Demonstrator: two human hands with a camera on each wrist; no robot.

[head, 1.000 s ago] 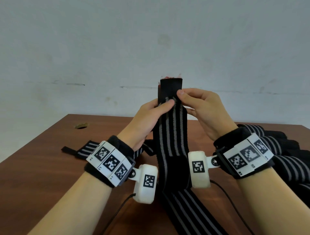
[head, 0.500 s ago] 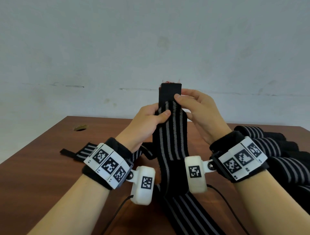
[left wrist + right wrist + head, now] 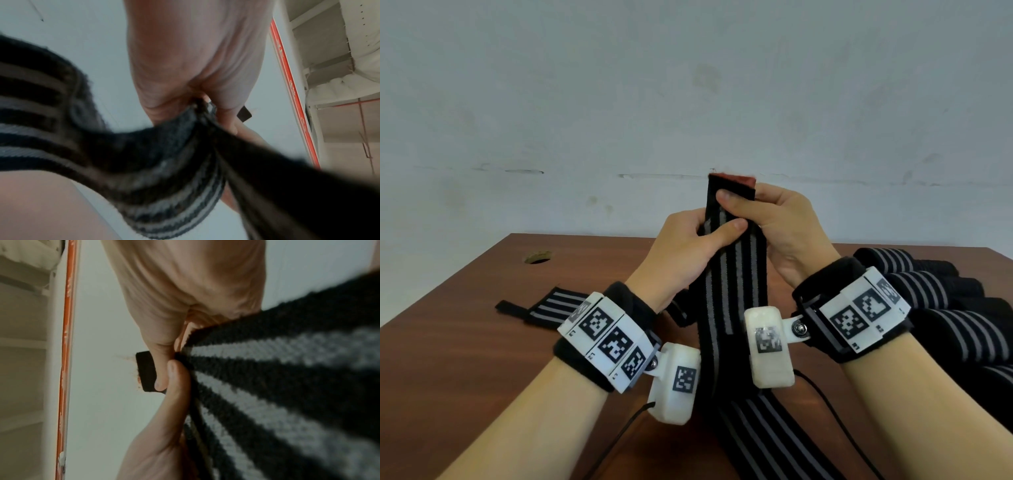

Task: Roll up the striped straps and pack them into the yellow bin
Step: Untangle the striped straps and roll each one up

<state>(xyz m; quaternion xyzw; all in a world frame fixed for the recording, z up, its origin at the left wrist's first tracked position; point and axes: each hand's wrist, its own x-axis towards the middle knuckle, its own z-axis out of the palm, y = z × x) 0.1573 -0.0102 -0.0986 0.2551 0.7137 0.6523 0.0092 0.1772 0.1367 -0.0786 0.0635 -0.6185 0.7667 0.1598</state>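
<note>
Held upright above the bench [image 3: 465, 359], between both hands: a striped strap [image 3: 736, 284], black with grey stripes, plain black end topmost with a reddish edge showing. Left hand [image 3: 685, 253] curled round the strap's left edge, thumb pressed across the front. Right hand [image 3: 784, 226] just above it, pinching the black end, thumb in front, fingers behind. Lower length trailing down to the bench toward the viewer. More striped straps [image 3: 945, 301] heaped at the right, another strap [image 3: 551, 305] lying flat at the left
</note>
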